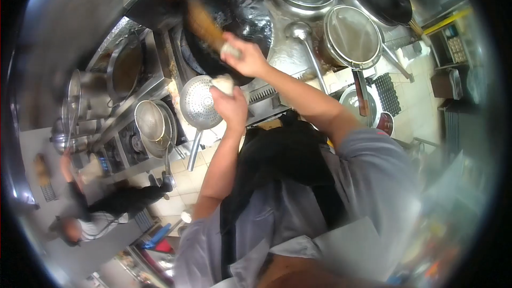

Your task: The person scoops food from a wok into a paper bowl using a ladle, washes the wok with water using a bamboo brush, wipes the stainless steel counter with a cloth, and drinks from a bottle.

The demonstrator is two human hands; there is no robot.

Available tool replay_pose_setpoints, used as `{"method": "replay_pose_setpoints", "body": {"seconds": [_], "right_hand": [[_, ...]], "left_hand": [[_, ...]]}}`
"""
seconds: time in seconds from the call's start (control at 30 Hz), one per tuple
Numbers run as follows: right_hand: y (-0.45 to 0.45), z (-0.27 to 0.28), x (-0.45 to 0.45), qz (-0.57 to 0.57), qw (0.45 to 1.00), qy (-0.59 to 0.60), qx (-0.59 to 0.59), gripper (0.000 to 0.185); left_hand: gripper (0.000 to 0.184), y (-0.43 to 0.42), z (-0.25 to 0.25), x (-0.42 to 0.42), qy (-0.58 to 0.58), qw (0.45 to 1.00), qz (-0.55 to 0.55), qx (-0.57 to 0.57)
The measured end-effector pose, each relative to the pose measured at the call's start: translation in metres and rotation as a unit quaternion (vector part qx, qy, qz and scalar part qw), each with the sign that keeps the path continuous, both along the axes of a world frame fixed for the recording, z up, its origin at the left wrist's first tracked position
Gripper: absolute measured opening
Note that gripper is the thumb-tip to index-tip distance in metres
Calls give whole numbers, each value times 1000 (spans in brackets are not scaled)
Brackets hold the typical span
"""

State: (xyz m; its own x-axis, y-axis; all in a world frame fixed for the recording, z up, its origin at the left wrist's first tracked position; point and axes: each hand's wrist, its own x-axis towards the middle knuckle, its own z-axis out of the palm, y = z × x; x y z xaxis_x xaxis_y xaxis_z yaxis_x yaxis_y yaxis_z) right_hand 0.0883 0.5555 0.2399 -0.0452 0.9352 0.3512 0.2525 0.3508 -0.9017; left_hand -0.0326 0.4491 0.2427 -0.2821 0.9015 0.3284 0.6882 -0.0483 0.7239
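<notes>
Head view: I judge the step in hand to be brushing out the wok, located at 12 o'clock. My right hand, also near 12, has its fingers wrapped around the butt of the brush; the blurred shaft points between 10 and 11 o'clock, over the wok. My left hand, at 6 o'clock from the right, is closed on a white cloth at the wok's near edge; whether it grips a handle beneath, I cannot tell. In my judgement, the next move calls for firm left support and a free right wrist. Pose: right forearm extends from 4 o'clock, left forearm from between 6 and 7.
</notes>
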Motion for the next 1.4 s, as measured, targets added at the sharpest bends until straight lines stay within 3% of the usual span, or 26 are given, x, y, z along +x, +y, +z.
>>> {"method": "replay_pose_setpoints", "body": {"seconds": [0.03,0.07,0.13,0.2,0.23,0.3,0.37,0.4,0.43,0.47,0.53,0.57,0.6,0.7,0.77,0.8,0.87,0.93,0.97,1.0,1.03,1.1,1.2,1.27,1.33,1.4], "right_hand": [[-7,-13,13,113,992,-56,28,60],[-23,18,38,204,961,-179,-58,60],[4,-25,96,267,900,-346,-10,61],[52,20,140,179,809,-541,-141,46],[85,14,149,25,807,-569,-160,33],[157,5,154,-189,835,-513,-59,31],[175,61,133,-258,880,-399,-22,32],[195,63,125,-318,880,-335,112,41],[210,66,114,-324,875,-330,146,42],[218,71,101,-329,868,-325,181,43],[214,80,69,-301,878,-356,109,47],[239,44,54,-294,885,-354,72,36],[231,43,37,-228,885,-404,-45,37],[217,-49,-13,-33,831,-546,-103,33],[148,-25,-49,187,827,-529,-33,41],[133,-45,-58,256,874,-412,40,50],[101,-14,-42,313,849,-425,-12,63],[113,27,4,328,815,-391,-275,61],[131,45,23,279,793,-472,-266,53],[184,-2,46,172,756,-625,-83,43],[212,-7,61,-8,775,-625,-92,38],[245,-1,59,-215,841,-496,25,39],[237,46,34,-258,874,-412,-10,37],[234,31,6,-213,897,-379,-81,37],[239,-41,-29,-73,867,-475,-132,36],[191,-54,-63,166,848,-503,-37,42]], "left_hand": [[44,10,-1,-6,-16,998,48,-30],[45,19,-2,-14,-33,993,97,-59],[50,34,-15,-33,-36,989,131,-60],[54,39,-35,-51,-103,977,160,-97],[57,44,-44,-56,-115,969,177,-130],[57,59,-56,-55,-247,941,164,-165],[53,76,-61,-54,-313,913,170,-200],[51,87,-81,-56,-339,900,180,-207],[51,104,-129,-61,-394,885,174,-175],[57,114,-134,-59,-276,912,173,-251],[48,118,-136,-46,-308,898,158,-272],[48,120,-141,-41,-312,896,165,-270],[47,122,-150,-36,-347,882,161,-275],[44,124,-150,-32,-390,860,153,-292],[56,115,-128,-27,-387,844,156,-337],[56,116,-124,-26,-389,845,155,-333],[54,107,-124,-25,-497,815,121,-273],[51,103,-115,-25,-472,818,138,-297],[49,105,-117,-23,-497,806,145,-287],[47,106,-117,-20,-522,792,152,-277],[47,104,-116,-18,-522,792,151,-278],[43,103,-103,-17,-549,766,159,-293],[39,96,-88,-12,-579,756,155,-262],[39,99,-98,-16,-583,755,140,-264],[38,98,-102,-18,-585,755,123,-268],[38,100,-99,-18,-580,753,133,-280]]}}
